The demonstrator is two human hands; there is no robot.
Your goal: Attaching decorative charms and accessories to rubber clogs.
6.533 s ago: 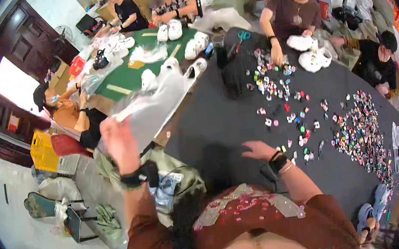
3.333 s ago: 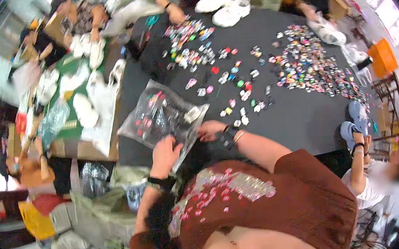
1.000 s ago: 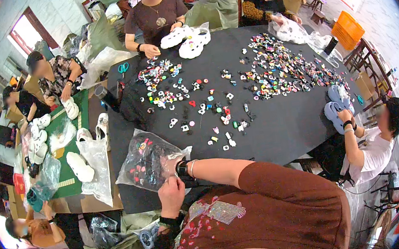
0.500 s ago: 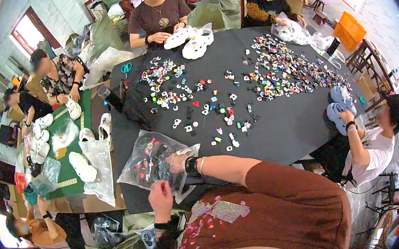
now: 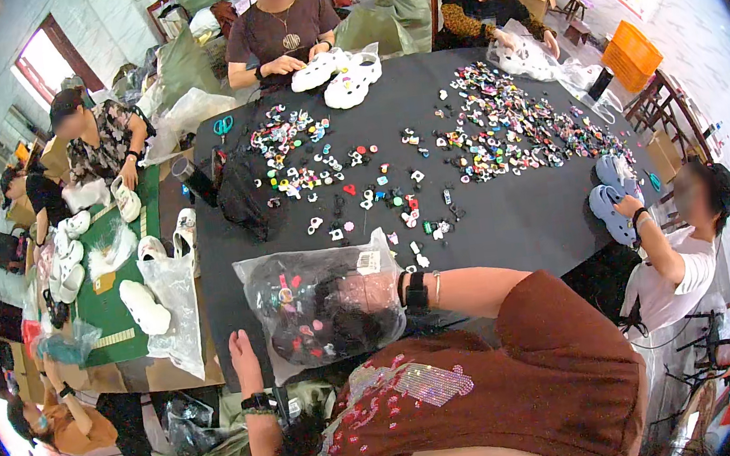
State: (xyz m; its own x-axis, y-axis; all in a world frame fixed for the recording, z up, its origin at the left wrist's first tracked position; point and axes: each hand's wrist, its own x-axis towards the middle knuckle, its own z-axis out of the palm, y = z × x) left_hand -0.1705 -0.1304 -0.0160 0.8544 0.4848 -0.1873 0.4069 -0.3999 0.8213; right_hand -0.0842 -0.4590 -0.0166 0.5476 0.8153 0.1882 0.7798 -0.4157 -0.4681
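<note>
The right hand (image 5: 370,290) is inside the clear bag (image 5: 325,309), seen through the plastic; its grip cannot be told. The bag lies at the near edge of the black table (image 5: 517,220). The left hand (image 5: 243,357) rests flat and open, just beside the bag. Small charms (image 5: 507,131) are scattered beyond.

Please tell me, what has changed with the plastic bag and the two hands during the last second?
The right hand has gone into the clear plastic bag of small charms. The left hand let go of the bag and now rests at its left edge. The bag stayed at the near edge of the black table; the scattered charms did not move.
</note>
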